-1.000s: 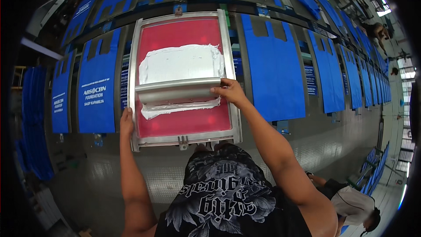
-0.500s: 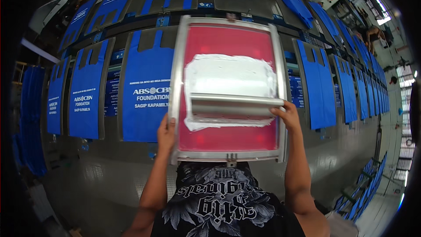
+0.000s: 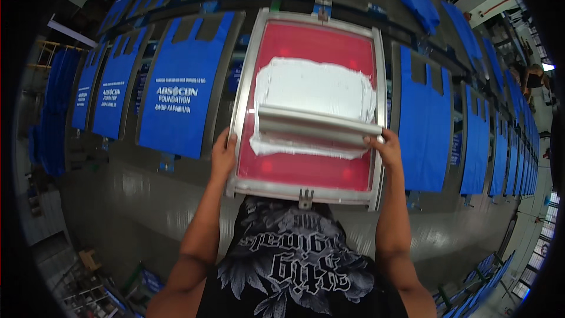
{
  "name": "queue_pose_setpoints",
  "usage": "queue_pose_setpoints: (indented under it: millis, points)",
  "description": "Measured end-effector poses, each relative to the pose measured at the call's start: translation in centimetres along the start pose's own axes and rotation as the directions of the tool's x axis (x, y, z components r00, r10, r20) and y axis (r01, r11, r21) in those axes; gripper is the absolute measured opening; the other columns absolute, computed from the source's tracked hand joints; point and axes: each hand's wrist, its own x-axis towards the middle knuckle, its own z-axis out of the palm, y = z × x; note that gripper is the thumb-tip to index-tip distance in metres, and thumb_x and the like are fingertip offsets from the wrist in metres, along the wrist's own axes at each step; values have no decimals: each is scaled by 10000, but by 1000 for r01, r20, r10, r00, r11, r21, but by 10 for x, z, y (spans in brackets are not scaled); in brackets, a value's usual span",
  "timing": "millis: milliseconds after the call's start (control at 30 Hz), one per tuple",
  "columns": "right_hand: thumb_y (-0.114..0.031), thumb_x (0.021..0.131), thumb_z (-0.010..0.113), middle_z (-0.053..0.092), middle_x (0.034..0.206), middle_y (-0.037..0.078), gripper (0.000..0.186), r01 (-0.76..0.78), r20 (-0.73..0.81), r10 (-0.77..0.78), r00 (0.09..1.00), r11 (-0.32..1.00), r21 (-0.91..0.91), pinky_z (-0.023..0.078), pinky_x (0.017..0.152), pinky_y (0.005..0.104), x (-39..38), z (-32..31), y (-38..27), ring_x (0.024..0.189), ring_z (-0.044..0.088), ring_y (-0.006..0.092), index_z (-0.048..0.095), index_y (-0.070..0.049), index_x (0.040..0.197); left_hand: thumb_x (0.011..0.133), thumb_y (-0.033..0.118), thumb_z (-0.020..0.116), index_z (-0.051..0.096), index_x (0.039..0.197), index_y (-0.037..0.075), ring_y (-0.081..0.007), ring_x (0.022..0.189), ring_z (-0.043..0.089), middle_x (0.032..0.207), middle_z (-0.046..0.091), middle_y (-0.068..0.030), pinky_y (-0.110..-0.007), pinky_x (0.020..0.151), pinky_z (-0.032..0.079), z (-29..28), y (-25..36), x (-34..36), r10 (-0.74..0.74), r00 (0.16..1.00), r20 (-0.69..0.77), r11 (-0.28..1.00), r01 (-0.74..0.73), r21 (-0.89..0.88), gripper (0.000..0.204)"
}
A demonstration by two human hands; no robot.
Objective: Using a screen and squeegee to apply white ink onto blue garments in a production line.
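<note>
A silk-screen frame [image 3: 379, 76] with metal rails and red mesh is in front of my torso. White ink [image 3: 318, 85] lies in a thick patch across its mesh. Fingers of my left hand [image 3: 223, 152] are closed around the frame's left rail. A long metal squeegee [image 3: 321, 122] lies crosswise in the ink, slightly tilted down to the right. My right hand [image 3: 386, 148] grips the squeegee's right end, beside the right rail. What lies under the frame is hidden.
Left of the frame, a blue bag [image 3: 179, 91] with white print lies on a board. Right of it is a plain blue bag [image 3: 425, 123]. More bags on boards run in rows both ways and beyond. Grey floor [image 3: 147, 194] shows nearer me. A person [image 3: 534, 76] is at the far right.
The frame has moved right relative to the bags, away from the printed one, and its tilt differs slightly. My view has turned too. Both hands keep their holds.
</note>
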Motion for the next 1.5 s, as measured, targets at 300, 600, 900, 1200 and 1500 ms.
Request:
queue_pose_setpoints:
  millis: [300, 600, 900, 1200, 1500]
  points:
    - [-153, 697, 794, 665, 924, 64, 380, -11, 65, 10, 998, 1000, 19, 447, 837, 294, 5, 2, 12, 893, 595, 155, 670, -2, 1023, 948, 352, 538, 492, 1281, -12, -148, 965, 561, 1086, 626, -116, -268, 852, 434, 7, 13, 8, -51, 998, 39, 998, 50, 27, 495]
    - [-156, 685, 790, 675, 901, 67, 350, -20, 48, 17, 999, 997, 75, 449, 823, 288, 1, 6, 16, 862, 602, 147, 695, -9, 989, 955, 364, 522, 505, 1267, -1, -116, 861, 578, 983, 648, -107, -250, 761, 453, 3, 9, 10, -26, 999, 48, 999, 25, 25, 480]
    - [-81, 623, 741, 667, 863, 114, 359, 144, 237, -16, 971, 833, -535, 475, 782, 315, -17, 5, -22, 828, 618, 186, 645, 2, 958, 855, 359, 645, 478, 1290, 67, -313, 986, 587, 1069, 611, -190, -349, 900, 441, -6, 15, 14, 560, 825, 78, 604, -471, 642, 550]
    - [-19, 634, 579, 646, 855, 181, 324, 316, 285, -144, 948, 549, -774, 489, 757, 452, -29, 34, -53, 854, 611, 371, 640, -45, 952, 674, 91, 673, 599, 806, 48, -316, 838, 591, 795, 616, -124, -432, 749, 468, 36, 135, 37, 352, 606, 713, 495, -767, 408, 157]
    - [-8, 694, 520, 586, 894, 112, 303, 455, 302, -523, 797, 193, -869, 406, 848, 438, 77, 56, -2, 916, 557, 311, 569, -74, 985, 629, 48, 660, 539, 1054, 42, -343, 1007, 520, 1053, 561, -157, -432, 873, 418, 94, 87, 105, 465, 668, 581, 362, -743, 563, 441]
